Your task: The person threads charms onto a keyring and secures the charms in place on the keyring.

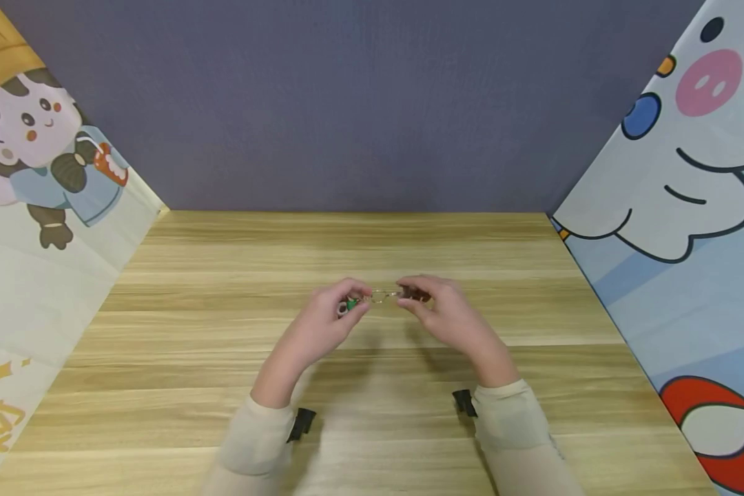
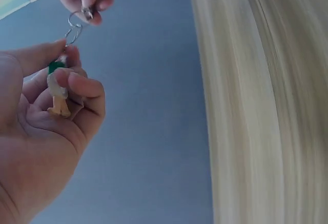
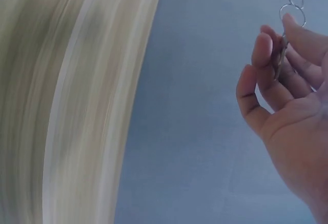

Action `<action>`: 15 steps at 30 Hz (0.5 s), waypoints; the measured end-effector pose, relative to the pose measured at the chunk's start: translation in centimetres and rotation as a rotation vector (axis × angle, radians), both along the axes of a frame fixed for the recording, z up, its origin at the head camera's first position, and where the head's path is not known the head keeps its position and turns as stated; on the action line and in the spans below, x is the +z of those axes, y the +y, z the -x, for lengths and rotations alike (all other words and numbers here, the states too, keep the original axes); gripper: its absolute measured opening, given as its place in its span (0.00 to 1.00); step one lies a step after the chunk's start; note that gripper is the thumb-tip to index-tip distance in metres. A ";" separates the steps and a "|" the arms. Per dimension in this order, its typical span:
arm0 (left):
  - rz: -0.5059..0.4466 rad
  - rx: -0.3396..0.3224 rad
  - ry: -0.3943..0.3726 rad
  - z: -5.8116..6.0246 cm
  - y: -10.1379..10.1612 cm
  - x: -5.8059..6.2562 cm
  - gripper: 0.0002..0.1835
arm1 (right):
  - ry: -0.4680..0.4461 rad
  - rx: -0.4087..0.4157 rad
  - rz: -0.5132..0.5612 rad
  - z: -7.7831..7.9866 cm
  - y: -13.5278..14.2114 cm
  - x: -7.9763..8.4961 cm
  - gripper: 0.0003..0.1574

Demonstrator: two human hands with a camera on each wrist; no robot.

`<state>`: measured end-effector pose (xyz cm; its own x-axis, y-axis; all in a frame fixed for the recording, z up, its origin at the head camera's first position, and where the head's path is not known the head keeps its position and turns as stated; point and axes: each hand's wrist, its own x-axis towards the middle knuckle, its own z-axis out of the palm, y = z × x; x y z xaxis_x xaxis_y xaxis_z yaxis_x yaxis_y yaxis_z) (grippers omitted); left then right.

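Over the table, both hands hold the two ends of a small key chain. My left hand [image 1: 325,320] pinches a small figurine charm [image 2: 57,86], green at the top, pale in the middle and orange-tan at its lower end. Curled fingers of my right hand [image 1: 455,317] grip a thin, flat metal piece [image 3: 281,62], which looks dark brown from the head view; fingers hide most of it, so its exact kind cannot be told. Linked silver rings [image 2: 75,26] span the gap between the two hands, near the fingertips.
A wood-grain table [image 1: 223,248] lies under both hands. Behind it rises a grey-blue panel [image 1: 359,103]. Cartoon-printed panels stand on the left [image 1: 12,289] and right [image 1: 688,310]. Black clips [image 1: 302,424] show at the sleeve cuffs.
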<state>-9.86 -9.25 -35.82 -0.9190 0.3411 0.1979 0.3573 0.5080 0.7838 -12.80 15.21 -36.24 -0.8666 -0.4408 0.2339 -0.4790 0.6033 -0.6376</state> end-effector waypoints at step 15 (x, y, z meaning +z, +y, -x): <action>0.228 -0.084 0.134 0.9 -1.7 -0.5 0.13 | 0.128 0.088 -0.134 0.5 1.2 -0.6 0.21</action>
<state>-10.74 -10.91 -36.37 -0.8563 0.4646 0.2254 0.4985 0.6298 0.5957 -13.25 16.41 -36.85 -0.7902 -0.5484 0.2735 -0.6057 0.6308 -0.4851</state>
